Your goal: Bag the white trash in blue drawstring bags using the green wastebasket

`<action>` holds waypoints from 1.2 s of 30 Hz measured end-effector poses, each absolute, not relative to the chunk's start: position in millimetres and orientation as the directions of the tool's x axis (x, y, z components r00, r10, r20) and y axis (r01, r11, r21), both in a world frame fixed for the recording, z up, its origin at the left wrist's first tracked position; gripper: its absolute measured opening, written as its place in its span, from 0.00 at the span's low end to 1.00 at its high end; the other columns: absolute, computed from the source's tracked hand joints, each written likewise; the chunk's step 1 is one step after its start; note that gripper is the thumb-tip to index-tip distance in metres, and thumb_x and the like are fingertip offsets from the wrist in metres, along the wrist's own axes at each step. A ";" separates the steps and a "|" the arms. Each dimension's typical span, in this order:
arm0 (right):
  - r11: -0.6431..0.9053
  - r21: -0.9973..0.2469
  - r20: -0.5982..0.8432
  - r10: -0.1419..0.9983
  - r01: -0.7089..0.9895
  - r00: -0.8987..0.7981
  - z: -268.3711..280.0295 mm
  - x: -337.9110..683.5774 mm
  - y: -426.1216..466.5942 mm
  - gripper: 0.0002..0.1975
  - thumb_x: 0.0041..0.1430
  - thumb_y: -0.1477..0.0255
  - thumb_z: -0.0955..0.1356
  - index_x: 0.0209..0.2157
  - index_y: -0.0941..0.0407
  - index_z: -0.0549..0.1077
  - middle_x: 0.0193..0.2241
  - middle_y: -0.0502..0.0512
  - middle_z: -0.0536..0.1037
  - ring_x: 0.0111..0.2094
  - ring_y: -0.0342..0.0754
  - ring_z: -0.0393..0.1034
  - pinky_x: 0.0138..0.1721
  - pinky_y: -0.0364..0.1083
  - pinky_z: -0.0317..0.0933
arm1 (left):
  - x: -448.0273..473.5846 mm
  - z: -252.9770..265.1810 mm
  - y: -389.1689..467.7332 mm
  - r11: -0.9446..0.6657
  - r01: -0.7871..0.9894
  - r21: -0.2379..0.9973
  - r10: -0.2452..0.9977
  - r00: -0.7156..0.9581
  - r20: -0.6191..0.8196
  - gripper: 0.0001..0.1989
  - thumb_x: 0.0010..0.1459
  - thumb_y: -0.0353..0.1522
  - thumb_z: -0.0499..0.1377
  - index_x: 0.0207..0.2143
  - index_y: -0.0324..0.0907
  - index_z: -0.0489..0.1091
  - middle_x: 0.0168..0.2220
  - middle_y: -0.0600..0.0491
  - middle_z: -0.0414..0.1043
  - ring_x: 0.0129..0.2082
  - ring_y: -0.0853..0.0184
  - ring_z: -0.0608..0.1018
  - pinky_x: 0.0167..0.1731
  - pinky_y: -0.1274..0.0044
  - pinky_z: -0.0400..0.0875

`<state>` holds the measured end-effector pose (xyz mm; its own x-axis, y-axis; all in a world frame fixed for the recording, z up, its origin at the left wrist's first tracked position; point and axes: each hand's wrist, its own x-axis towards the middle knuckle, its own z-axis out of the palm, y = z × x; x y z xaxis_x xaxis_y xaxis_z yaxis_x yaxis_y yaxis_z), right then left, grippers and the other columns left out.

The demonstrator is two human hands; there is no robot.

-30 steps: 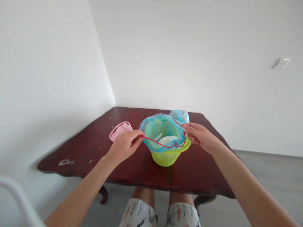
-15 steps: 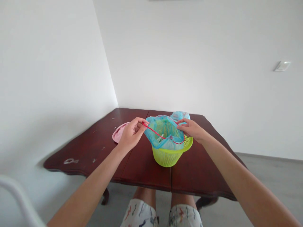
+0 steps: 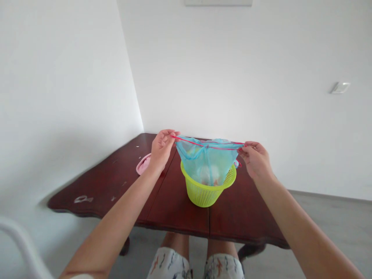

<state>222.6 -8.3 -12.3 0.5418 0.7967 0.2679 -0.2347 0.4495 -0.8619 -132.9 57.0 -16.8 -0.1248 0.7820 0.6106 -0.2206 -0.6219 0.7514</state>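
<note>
A thin, see-through blue drawstring bag (image 3: 193,164) hangs stretched between my hands, its lower part inside a yellow-green plastic basket (image 3: 203,195). Pale contents, too blurred to name, show through the bag's bottom. My left hand (image 3: 162,149) pinches the red drawstring (image 3: 188,141) at the bag's left top corner. At the right top corner my right hand (image 3: 255,157) grips the same string, fingers closed. The bag's mouth is pulled nearly flat along the taut string. Behind the bag, another blue item is mostly hidden.
A pink cloth-like item (image 3: 143,164) lies on the dark red wooden table (image 3: 180,209), left of the basket and partly behind my left hand. White walls stand behind and to the left. A white curved bar (image 3: 20,240) is at the lower left edge.
My hands have moved apart and upward, the right one farther right. The bag's open round mouth has been drawn into a straight line, and its upper part has lifted above the basket rim.
</note>
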 end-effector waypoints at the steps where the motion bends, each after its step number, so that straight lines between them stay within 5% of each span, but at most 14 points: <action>1: 0.458 -0.853 0.261 0.791 -0.252 0.554 -11.9 222.4 -9.7 0.19 0.45 0.79 0.83 0.35 0.51 0.76 0.30 0.46 0.81 0.34 0.43 0.81 0.40 0.43 0.83 | -130.0 -17.5 59.1 -0.647 -0.238 0.724 0.760 -0.133 0.636 0.27 0.67 0.55 0.78 0.52 0.44 0.80 0.56 0.42 0.90 0.48 0.61 0.91 0.45 0.74 0.85; 5: 0.455 -0.806 0.209 0.817 -0.378 0.537 -5.8 222.4 -17.3 0.15 0.45 0.81 0.79 0.32 0.53 0.76 0.28 0.47 0.80 0.30 0.43 0.78 0.33 0.40 0.80 | -118.4 -13.0 59.8 -0.736 -0.256 0.627 0.671 -0.145 0.727 0.24 0.68 0.51 0.80 0.52 0.44 0.81 0.56 0.42 0.91 0.61 0.56 0.90 0.62 0.66 0.84; 9: 0.427 -0.817 0.213 0.848 -0.387 0.485 5.3 217.2 -29.4 0.15 0.46 0.78 0.82 0.36 0.54 0.81 0.34 0.51 0.86 0.32 0.43 0.78 0.29 0.38 0.75 | -108.3 2.3 49.6 -0.738 -0.287 0.611 0.660 -0.118 0.742 0.26 0.67 0.52 0.80 0.53 0.45 0.80 0.57 0.42 0.91 0.65 0.52 0.89 0.67 0.62 0.82; 12: 0.463 -0.849 0.311 0.828 -0.255 0.467 13.0 205.6 -41.0 0.15 0.56 0.69 0.84 0.43 0.52 0.83 0.40 0.54 0.90 0.35 0.46 0.80 0.32 0.41 0.75 | -101.3 14.5 37.5 -0.663 -0.276 0.696 0.724 -0.003 0.689 0.32 0.71 0.59 0.73 0.61 0.46 0.76 0.57 0.40 0.91 0.64 0.50 0.89 0.64 0.61 0.82; 17: 0.513 -0.843 0.537 0.784 0.162 0.313 19.8 184.0 -57.0 0.10 0.73 0.64 0.76 0.52 0.46 0.79 0.45 0.54 0.92 0.27 0.45 0.67 0.29 0.45 0.65 | -84.6 25.6 24.6 -0.460 -0.278 0.843 0.803 0.276 0.529 0.47 0.75 0.70 0.54 0.73 0.42 0.68 0.53 0.40 0.91 0.57 0.48 0.90 0.60 0.59 0.80; 23: 0.545 -0.794 0.589 0.799 0.270 0.117 21.5 164.7 -58.0 0.16 0.70 0.74 0.68 0.51 0.47 0.86 0.53 0.56 0.90 0.40 0.51 0.79 0.44 0.51 0.74 | -71.4 33.3 25.2 -0.518 -0.114 0.848 0.756 0.402 0.516 0.43 0.76 0.70 0.54 0.63 0.42 0.79 0.49 0.44 0.88 0.52 0.51 0.87 0.58 0.63 0.79; 31: 0.505 -0.860 0.501 0.863 -0.076 0.072 11.1 162.3 -44.9 0.09 0.78 0.69 0.72 0.46 0.46 0.87 0.66 0.53 0.87 0.36 0.47 0.79 0.37 0.48 0.75 | -91.0 39.4 -17.5 -0.644 0.181 0.743 0.750 0.342 0.567 0.31 0.83 0.60 0.53 0.53 0.52 0.90 0.40 0.48 0.85 0.43 0.50 0.84 0.45 0.64 0.78; 36: 0.523 -0.826 0.508 0.852 -0.208 0.124 11.9 155.9 -37.7 0.07 0.78 0.65 0.77 0.41 0.45 0.85 0.65 0.53 0.89 0.40 0.51 0.87 0.39 0.50 0.82 | -102.6 36.4 -8.7 -0.591 -0.152 0.792 0.719 0.345 0.603 0.30 0.82 0.56 0.56 0.51 0.48 0.92 0.36 0.46 0.85 0.39 0.51 0.85 0.45 0.63 0.81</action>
